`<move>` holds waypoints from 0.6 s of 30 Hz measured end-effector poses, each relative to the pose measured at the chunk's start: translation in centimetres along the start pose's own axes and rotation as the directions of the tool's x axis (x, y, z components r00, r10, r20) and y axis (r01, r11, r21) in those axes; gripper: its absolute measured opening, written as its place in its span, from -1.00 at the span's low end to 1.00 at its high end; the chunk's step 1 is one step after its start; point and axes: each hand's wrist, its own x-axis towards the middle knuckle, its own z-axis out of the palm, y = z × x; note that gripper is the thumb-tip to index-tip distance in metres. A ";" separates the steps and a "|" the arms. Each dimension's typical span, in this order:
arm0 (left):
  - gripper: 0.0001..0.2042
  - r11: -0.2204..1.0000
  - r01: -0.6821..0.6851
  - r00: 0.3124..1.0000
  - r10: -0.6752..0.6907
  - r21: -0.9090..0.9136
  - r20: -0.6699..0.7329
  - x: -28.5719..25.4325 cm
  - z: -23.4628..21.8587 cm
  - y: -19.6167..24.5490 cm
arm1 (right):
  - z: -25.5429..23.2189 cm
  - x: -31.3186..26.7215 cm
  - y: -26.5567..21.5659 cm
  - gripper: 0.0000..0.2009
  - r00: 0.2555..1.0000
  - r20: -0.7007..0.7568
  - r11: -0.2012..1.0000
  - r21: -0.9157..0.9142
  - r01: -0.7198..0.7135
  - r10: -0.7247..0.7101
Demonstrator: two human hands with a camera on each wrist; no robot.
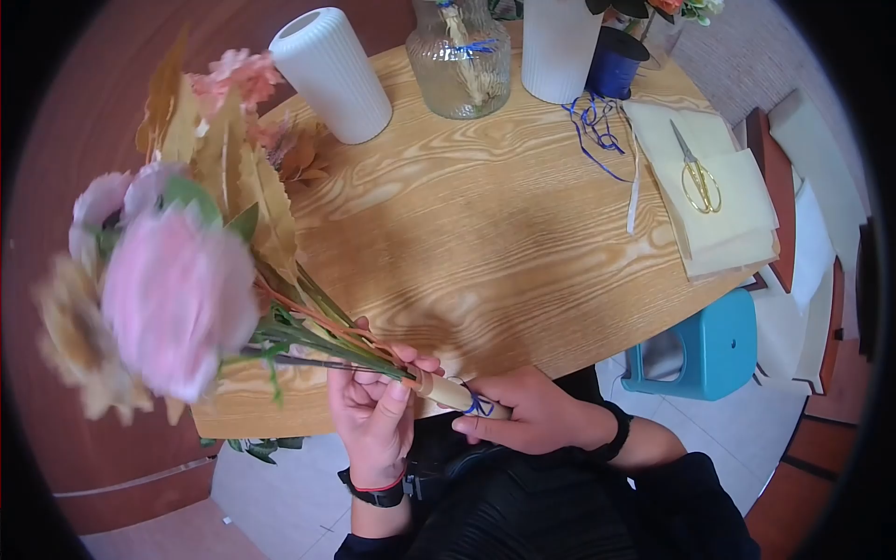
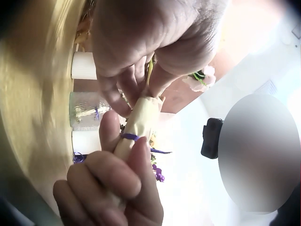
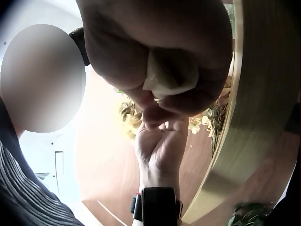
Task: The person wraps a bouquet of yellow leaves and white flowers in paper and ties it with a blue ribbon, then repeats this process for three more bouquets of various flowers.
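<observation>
A bouquet of flowers [image 1: 182,303], its big pink bloom blurred, leans to the left over the table edge. Cream wrapping paper [image 1: 439,388] encloses the lower stems, with a thin blue ribbon [image 1: 479,405] tied around it. My left hand [image 1: 369,406] pinches the bouquet where the green stems [image 1: 322,343] enter the paper. Around the wrapped handle, below the ribbon, my right hand [image 1: 537,411] is curled. In the left wrist view, the ribbon [image 2: 130,136] crosses the wrap just above the right thumb. The right wrist view shows the wrap's end [image 3: 171,77] inside my right hand.
On the wooden table [image 1: 448,233] stand a white ribbed vase [image 1: 336,79], a glass vase [image 1: 459,75] and another white vase [image 1: 558,51]. A blue ribbon spool [image 1: 616,63] trails loose ribbon. Gold-handled scissors [image 1: 700,182] lie on cream paper sheets [image 1: 733,238]. A teal stool [image 1: 695,350] stands below.
</observation>
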 end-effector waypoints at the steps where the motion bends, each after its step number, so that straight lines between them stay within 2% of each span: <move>1: -0.36 1.000 0.012 1.000 -0.012 -0.002 0.001 0.2 0.3 0.2 | -0.1 0.0 -0.2 -0.73 0.999 -0.040 0.995 -0.100 0.029 -0.034; 2: -0.39 0.999 0.019 1.000 -0.019 0.026 0.011 0.3 0.5 0.5 | -0.1 0.1 -0.2 -0.75 0.995 -0.076 0.978 -0.200 0.053 -0.069; 5: -0.45 0.991 0.023 0.998 -0.030 0.130 0.048 0.6 0.6 1.1 | 1.0 0.0 0.5 -0.71 0.971 -0.197 0.947 -0.313 0.069 -0.136; 7: -0.48 0.974 -0.013 0.996 -0.007 0.224 0.085 0.7 0.4 1.1 | 2.1 0.6 1.0 -0.68 0.906 -0.316 0.891 -0.435 0.126 -0.283; 8: -0.48 0.960 -0.008 0.999 -0.006 0.281 0.048 0.8 0.4 1.0 | 2.6 0.9 1.2 -0.67 0.862 -0.364 0.858 -0.492 0.144 -0.353; 10: -0.48 0.919 -0.004 1.000 0.012 0.394 -0.018 1.1 0.2 0.9 | 3.0 1.4 1.2 -0.68 0.848 -0.375 0.835 -0.535 0.132 -0.375; 14: -0.50 0.891 0.094 0.994 -0.057 0.445 -0.096 1.6 -1.8 -0.1 | 3.0 2.6 1.7 -0.69 0.854 -0.347 0.817 -0.558 0.146 -0.389; 17: -0.54 0.915 0.172 0.984 -0.140 0.364 -0.113 1.8 -3.3 -1.0 | 2.4 2.7 1.9 -0.72 0.864 -0.294 0.790 -0.587 0.174 -0.409; 18: -0.55 0.924 0.208 0.977 -0.178 0.322 -0.119 1.7 -3.7 -1.2 | 2.2 2.7 1.9 -0.74 0.887 -0.268 0.795 -0.585 0.161 -0.377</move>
